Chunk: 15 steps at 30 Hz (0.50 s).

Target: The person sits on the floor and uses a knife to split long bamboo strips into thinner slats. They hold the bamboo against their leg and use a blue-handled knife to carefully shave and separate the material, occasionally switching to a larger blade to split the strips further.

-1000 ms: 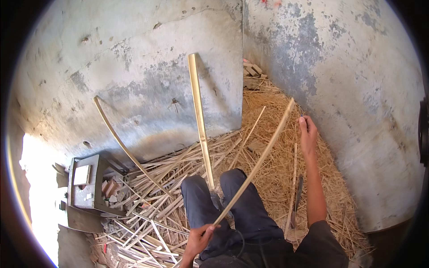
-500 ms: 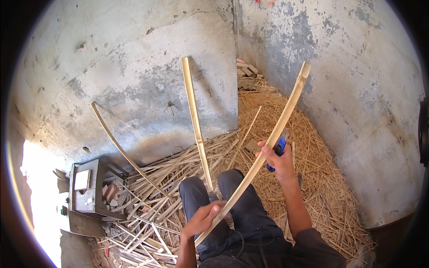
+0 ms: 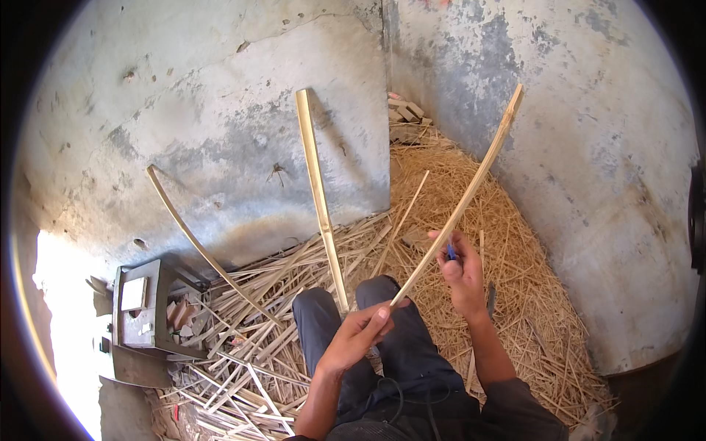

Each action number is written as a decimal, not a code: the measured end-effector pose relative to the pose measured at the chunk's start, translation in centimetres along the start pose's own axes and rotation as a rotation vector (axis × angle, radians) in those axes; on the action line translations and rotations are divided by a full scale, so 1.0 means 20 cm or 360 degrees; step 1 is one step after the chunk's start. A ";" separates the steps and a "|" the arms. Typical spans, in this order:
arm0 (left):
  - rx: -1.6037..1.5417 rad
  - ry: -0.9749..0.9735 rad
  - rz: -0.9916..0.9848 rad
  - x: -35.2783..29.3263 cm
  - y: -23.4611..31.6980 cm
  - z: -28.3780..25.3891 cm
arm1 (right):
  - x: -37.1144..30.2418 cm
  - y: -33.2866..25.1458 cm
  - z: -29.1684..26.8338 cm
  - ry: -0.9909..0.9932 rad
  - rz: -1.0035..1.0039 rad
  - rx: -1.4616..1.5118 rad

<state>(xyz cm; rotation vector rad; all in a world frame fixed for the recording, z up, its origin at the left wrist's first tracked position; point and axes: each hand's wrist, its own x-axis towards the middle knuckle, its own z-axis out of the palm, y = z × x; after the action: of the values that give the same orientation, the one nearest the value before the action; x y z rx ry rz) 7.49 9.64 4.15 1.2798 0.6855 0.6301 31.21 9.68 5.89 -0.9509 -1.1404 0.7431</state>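
My left hand (image 3: 354,336) grips the lower end of a long pale bamboo strip (image 3: 471,192) that rises up and to the right toward the wall. My right hand (image 3: 462,273) is closed around a tool with a blue handle (image 3: 450,252) and rests against the strip about a third of the way up. Only a bit of the blue handle shows; the tool's blade is hidden. Both hands hover over my knees in dark trousers (image 3: 382,331).
Two other bamboo strips lean on the grey wall: a straight one (image 3: 318,191) ahead, a curved one (image 3: 195,239) at left. Split slivers and straw (image 3: 515,242) cover the floor. A small dark stool (image 3: 140,305) stands at left. Broken wood pieces (image 3: 404,114) lie in the corner.
My right hand lifted off the straw with the blue-handled tool and came up to the strip. The strip swung up to a steeper angle, its top now against the right wall.
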 end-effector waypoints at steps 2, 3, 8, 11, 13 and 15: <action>0.0042 0.0120 0.0019 0.00 0.04 0.01 | -0.04 0.07 -0.03 0.0024 -0.0082 -0.0002; 0.0063 0.0181 0.0028 0.00 0.05 0.01 | -0.06 0.07 -0.05 0.0003 -0.0114 -0.0089; 0.0399 0.0439 0.0296 -0.02 0.09 0.02 | -0.11 0.00 0.00 -0.0330 -0.0551 -0.0936; 0.0528 0.0538 0.0499 -0.01 0.10 0.05 | -0.12 -0.05 0.03 -0.0440 -0.0557 -0.1077; 0.0643 0.0588 0.0595 -0.01 0.13 0.07 | -0.13 -0.05 0.05 -0.0429 -0.0519 -0.1040; 0.0792 0.0629 0.0605 0.00 0.16 0.08 | -0.13 -0.05 0.08 -0.0342 -0.0453 -0.0890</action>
<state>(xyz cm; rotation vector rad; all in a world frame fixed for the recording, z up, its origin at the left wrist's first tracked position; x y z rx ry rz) 8.53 9.20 7.61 1.7926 0.9724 1.0880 28.99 7.35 5.99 -1.1516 -1.6827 0.2963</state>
